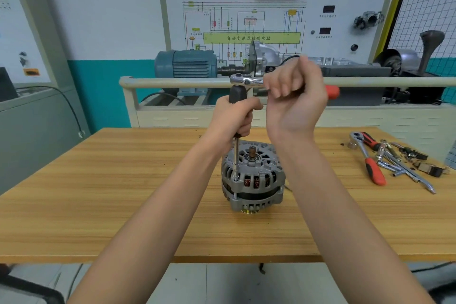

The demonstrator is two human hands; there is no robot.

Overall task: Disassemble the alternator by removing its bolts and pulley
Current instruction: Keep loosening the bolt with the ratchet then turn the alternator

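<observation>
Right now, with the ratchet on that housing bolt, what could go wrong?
1. The grey finned alternator stands unclamped on the wooden table; torque may spin or tip it.
2. The long thin extension bar could tilt off the bolt, though the left hand steadies it.
3. The right hand holds the chrome ratchet awkwardly.

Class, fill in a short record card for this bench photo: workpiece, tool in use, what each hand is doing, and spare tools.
workpiece: alternator standing on the wooden table, shaft end up
tool in use: ratchet atop a black-handled extension driver, its tip on a housing bolt
left hand: grips the driver's handle
right hand: holds the ratchet handle
spare tools: second ratchet and metal parts at the table's right
</observation>
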